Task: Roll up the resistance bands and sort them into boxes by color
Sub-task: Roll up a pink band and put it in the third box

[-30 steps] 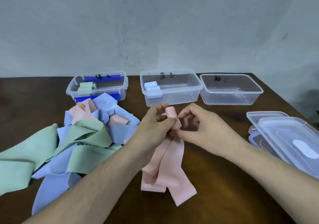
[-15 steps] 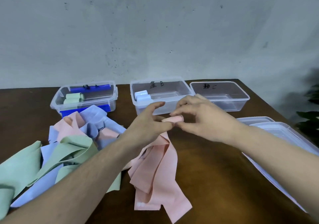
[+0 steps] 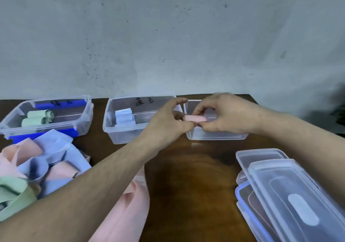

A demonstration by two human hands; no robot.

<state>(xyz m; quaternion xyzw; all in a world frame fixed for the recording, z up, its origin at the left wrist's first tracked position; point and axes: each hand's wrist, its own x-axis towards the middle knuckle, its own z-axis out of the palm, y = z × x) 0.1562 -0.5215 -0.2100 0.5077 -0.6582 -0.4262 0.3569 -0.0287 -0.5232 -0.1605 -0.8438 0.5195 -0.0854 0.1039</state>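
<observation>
Head view: both hands, left [image 3: 168,124] and right [image 3: 224,116], pinch a pink roll [image 3: 195,118] above the right box's [image 3: 214,136] near-left rim; bare bench [image 3: 190,176] at 6 o'clock.

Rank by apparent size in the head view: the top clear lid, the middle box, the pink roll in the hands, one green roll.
1. Top clear lid, though nearness inflates it.
2. Middle box.
3 and 4. Green roll and pink roll: too alike; fingers hide part of the pink one.

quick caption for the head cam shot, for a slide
Both hands, left hand and right hand, pinch a partly rolled pink band in front of the rightmost clear box.
</observation>
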